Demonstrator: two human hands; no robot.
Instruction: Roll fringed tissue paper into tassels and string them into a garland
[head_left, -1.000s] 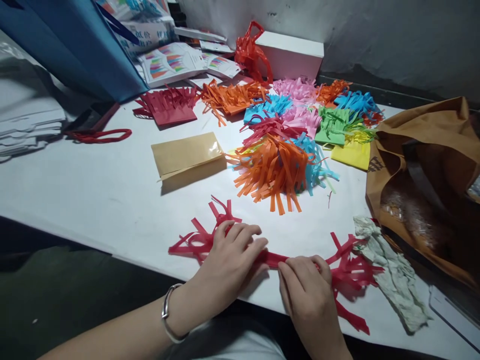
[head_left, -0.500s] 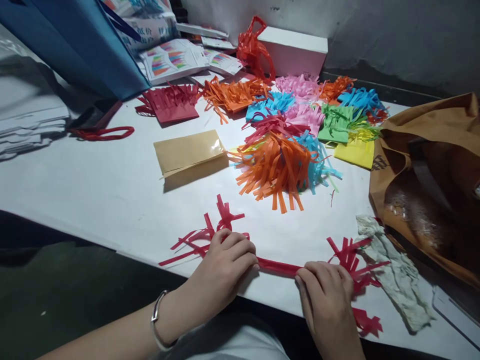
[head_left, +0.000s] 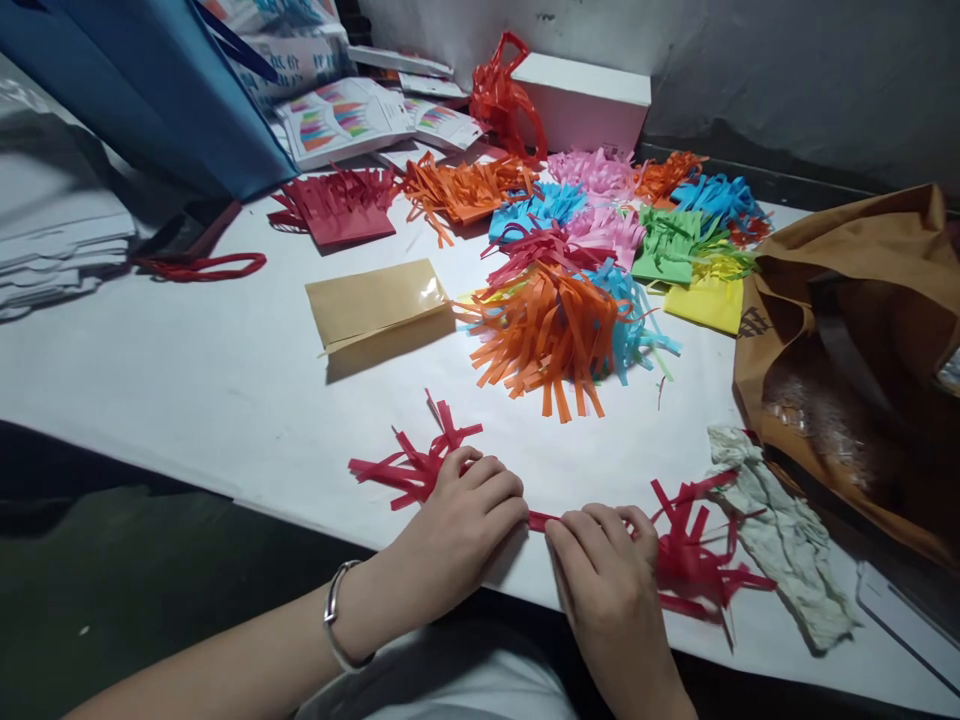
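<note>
Along the table's near edge lies a red tissue-paper tassel (head_left: 541,521), rolled thin in its middle and fringed at both ends. My left hand (head_left: 469,520) is closed over the rolled part, with red fringe fanning out beyond it to the left. My right hand (head_left: 609,570) presses its fingers onto the roll a short way to the right. Only a small length of red shows between the hands. More fringe spreads past my right hand, near a crumpled pale cloth or paper (head_left: 787,540). The fingertips of both hands are partly hidden.
A folded tan paper packet (head_left: 379,305) lies ahead. Fringed paper bundles, orange (head_left: 551,330), green (head_left: 664,245) and other colours, are heaped beyond. A brown bag (head_left: 847,340) stands right, a blue bag (head_left: 172,90) back left. White stacked sheets (head_left: 60,220) lie left.
My right hand has moved left along the red tassel, closer to my left hand. The left hand has shifted slightly right, and the fringe at both ends has changed shape.
</note>
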